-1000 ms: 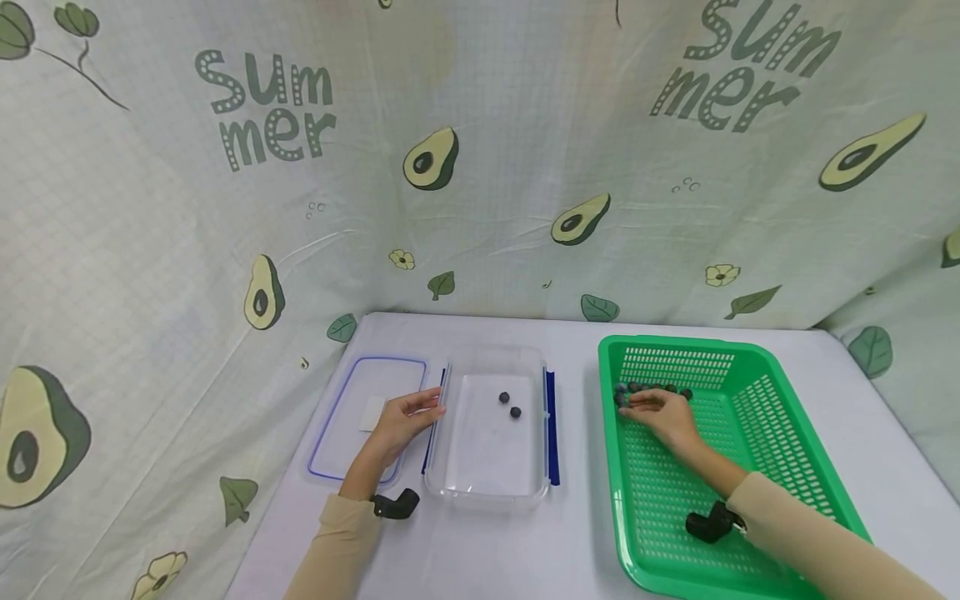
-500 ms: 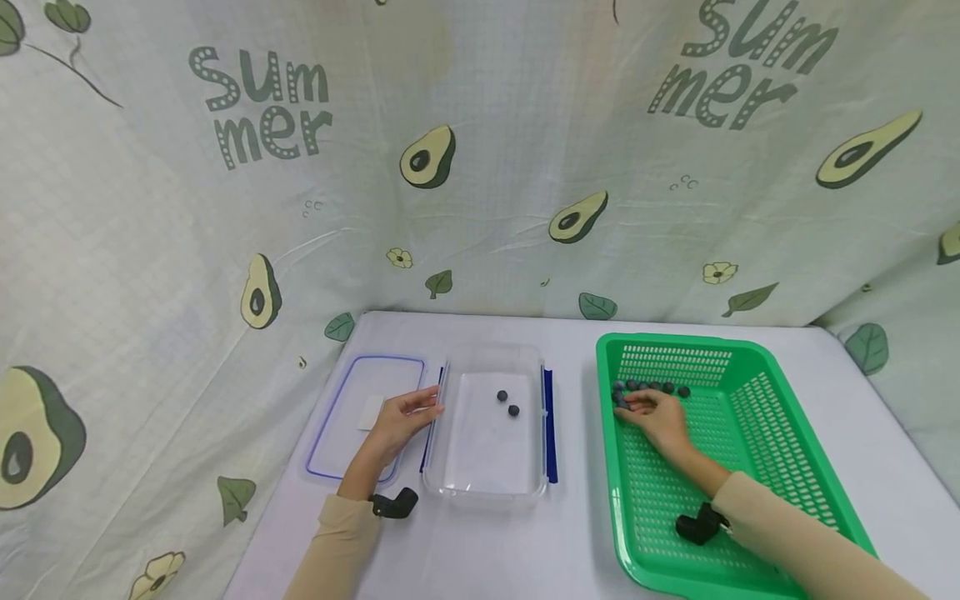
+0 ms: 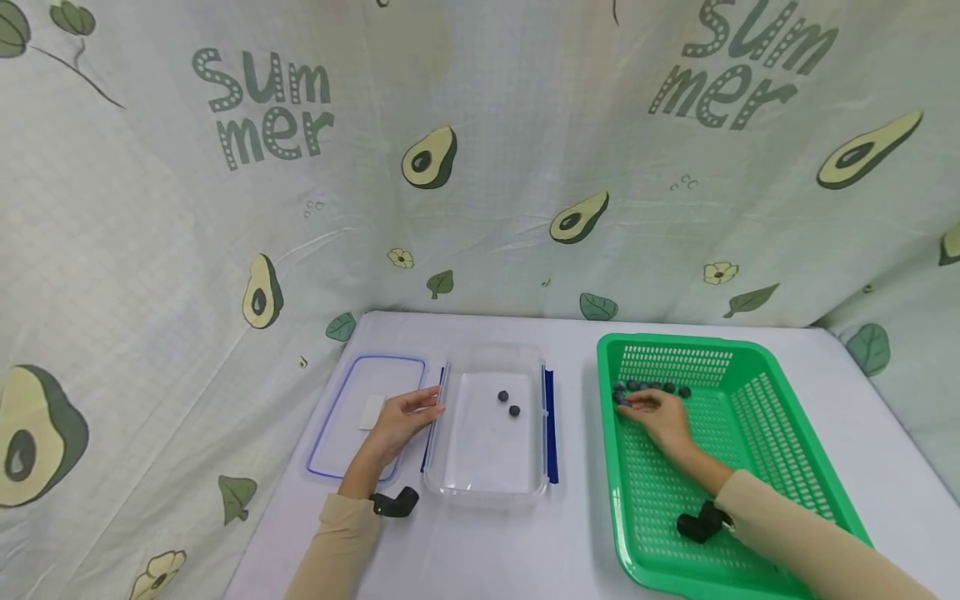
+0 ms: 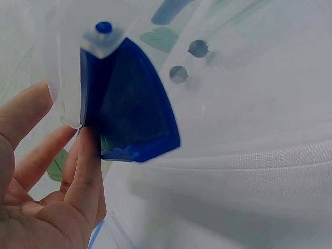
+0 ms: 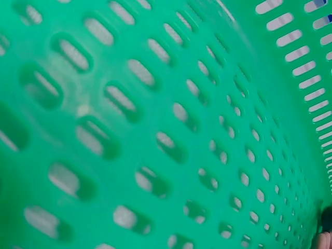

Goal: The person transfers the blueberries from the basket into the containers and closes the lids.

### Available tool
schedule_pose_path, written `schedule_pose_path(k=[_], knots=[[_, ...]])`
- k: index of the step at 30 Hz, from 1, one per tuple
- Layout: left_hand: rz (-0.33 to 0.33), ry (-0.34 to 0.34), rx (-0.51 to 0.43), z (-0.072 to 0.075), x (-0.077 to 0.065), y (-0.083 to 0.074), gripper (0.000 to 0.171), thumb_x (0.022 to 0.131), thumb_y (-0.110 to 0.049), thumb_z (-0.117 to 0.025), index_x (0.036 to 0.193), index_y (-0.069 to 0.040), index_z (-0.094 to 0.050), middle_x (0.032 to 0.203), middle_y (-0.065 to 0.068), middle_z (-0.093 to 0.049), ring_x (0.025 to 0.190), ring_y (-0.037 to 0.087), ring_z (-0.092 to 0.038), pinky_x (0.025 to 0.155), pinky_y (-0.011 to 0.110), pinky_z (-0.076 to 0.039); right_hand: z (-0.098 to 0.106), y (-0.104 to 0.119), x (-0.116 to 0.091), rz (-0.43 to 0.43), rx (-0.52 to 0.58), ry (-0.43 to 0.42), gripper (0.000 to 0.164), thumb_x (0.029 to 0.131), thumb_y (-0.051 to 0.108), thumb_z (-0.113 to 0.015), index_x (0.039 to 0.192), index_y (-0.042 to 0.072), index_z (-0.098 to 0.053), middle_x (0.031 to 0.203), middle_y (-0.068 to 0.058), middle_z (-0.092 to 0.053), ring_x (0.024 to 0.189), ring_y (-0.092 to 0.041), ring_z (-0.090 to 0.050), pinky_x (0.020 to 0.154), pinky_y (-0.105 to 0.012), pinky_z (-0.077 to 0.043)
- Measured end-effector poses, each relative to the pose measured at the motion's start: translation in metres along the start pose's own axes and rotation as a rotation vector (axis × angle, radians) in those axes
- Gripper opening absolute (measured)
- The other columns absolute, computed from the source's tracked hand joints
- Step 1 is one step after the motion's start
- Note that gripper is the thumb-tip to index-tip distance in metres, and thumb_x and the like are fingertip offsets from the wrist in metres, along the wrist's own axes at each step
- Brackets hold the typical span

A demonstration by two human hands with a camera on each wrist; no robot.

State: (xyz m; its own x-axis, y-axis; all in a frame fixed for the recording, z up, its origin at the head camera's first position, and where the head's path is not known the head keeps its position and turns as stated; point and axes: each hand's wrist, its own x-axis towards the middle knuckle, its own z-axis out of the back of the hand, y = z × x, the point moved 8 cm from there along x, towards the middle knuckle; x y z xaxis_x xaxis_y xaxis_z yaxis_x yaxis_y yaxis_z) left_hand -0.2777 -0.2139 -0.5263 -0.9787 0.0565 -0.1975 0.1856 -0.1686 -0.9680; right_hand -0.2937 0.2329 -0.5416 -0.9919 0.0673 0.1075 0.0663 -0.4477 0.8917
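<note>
Lying in the green basket [image 3: 615, 483]: round dark berries [image 3: 685, 392], blue-black, set along the far end and bunched at the far left corner, the ones by the fingers looking bluer.
Lying in the clear box [image 3: 487, 462]: two loose berries [image 3: 503, 396], near each other but apart, a little beyond the middle of the floor; seen through the cloudy plastic in the left wrist view, they turn grey, their edges slightly ragged.
Right hand [image 3: 666, 423]: reaches down into the basket, fingertips together at the corner berries; whether one is pinched cannot be told, and the right wrist view shows mostly blurred green mesh.
Left hand [image 3: 401, 423]: holds the box at its left side, thumb and fingertips at the wall beside a deep-blue flap [image 4: 135, 104].
Box's right side: a matching blue strip [image 3: 552, 427], folded outward.
Blue-rimmed lid [image 3: 389, 357]: lies flat left of the box, see-through, partly behind the hand.
Sleeves [image 3: 810, 533]: beige, with a black device [image 3: 701, 523] at each wrist.
Table [image 3: 480, 550]: white-covered, below a pale avocado-print cloth [image 3: 487, 208].
</note>
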Motion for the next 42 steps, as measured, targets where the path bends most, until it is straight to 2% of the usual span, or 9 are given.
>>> schedule_pose_path(k=[7,12,17,23,29,38,42], knots=[[0.01,-0.002,-0.008,-0.002,0.0,-0.001,0.05,0.087,-0.014,-0.079,0.132,-0.002,-0.063,0.119,0.013,-0.064,0.104,0.02,-0.062,0.088,0.023,-0.053,0.009,0.003,0.001,-0.014,-0.005,-0.02,0.027,0.083,0.006,-0.081,0.102,-0.011,-0.07,0.089,-0.019,-0.071,0.071,-0.001,-0.061,0.064,-0.015,-0.052],[0.003,-0.004,-0.009,-0.003,-0.001,-0.001,0.048,0.087,-0.014,-0.079,0.131,-0.002,-0.064,0.118,0.013,-0.064,0.104,0.019,-0.062,0.088,0.024,-0.053,0.019,0.005,0.002,-0.044,0.072,-0.04,0.031,0.085,0.005,-0.079,0.107,-0.015,-0.068,0.095,-0.023,-0.07,0.073,0.001,-0.062,0.066,-0.014,-0.053],[-0.011,-0.007,-0.001,-0.002,-0.001,-0.002,0.048,0.087,-0.015,-0.079,0.131,-0.002,-0.064,0.119,0.013,-0.065,0.106,0.02,-0.062,0.09,0.026,-0.053,0.029,0.018,0.005,-0.089,0.132,-0.059,0.037,0.087,0.008,-0.077,0.113,-0.015,-0.064,0.096,-0.012,-0.071,0.076,0.002,-0.061,0.069,-0.014,-0.053],[-0.009,-0.001,-0.013,-0.002,-0.002,-0.001,0.049,0.087,-0.014,-0.079,0.131,-0.001,-0.064,0.12,0.015,-0.065,0.105,0.02,-0.062,0.089,0.024,-0.053,0.038,0.038,0.009,-0.052,0.147,-0.06,0.037,0.088,0.008,-0.076,0.114,-0.015,-0.063,0.091,0.006,-0.07,0.079,0.002,-0.062,0.071,-0.016,-0.054],[-0.009,-0.005,0.004,-0.002,-0.004,-0.001,0.049,0.088,-0.015,-0.079,0.132,-0.001,-0.063,0.123,0.017,-0.064,0.107,0.02,-0.062,0.091,0.025,-0.052,0.044,0.058,0.012,-0.032,0.176,-0.048,0.04,0.088,0.013,-0.078,0.115,-0.014,-0.064,0.09,0.007,-0.071,0.08,0.001,-0.063,0.072,-0.019,-0.055],[0.001,-0.005,0.0,-0.001,-0.005,-0.001,0.049,0.088,-0.014,-0.078,0.133,-0.001,-0.063,0.125,0.019,-0.063,0.109,0.021,-0.061,0.091,0.025,-0.051,0.047,0.09,0.016,0.032,0.187,-0.014,0.041,0.089,0.016,-0.078,0.115,-0.012,-0.064,0.092,0.005,-0.071,0.084,-0.002,-0.064,0.074,-0.016,-0.054],[-0.001,-0.005,0.006,0.0,-0.005,0.0,0.05,0.088,-0.015,-0.078,0.133,-0.001,-0.063,0.124,0.017,-0.063,0.108,0.02,-0.062,0.091,0.026,-0.052,0.045,0.1,0.019,0.017,0.216,0.001,0.042,0.089,0.018,-0.078,0.116,-0.011,-0.064,0.094,0.005,-0.071,0.086,-0.003,-0.064,0.076,-0.016,-0.054]])
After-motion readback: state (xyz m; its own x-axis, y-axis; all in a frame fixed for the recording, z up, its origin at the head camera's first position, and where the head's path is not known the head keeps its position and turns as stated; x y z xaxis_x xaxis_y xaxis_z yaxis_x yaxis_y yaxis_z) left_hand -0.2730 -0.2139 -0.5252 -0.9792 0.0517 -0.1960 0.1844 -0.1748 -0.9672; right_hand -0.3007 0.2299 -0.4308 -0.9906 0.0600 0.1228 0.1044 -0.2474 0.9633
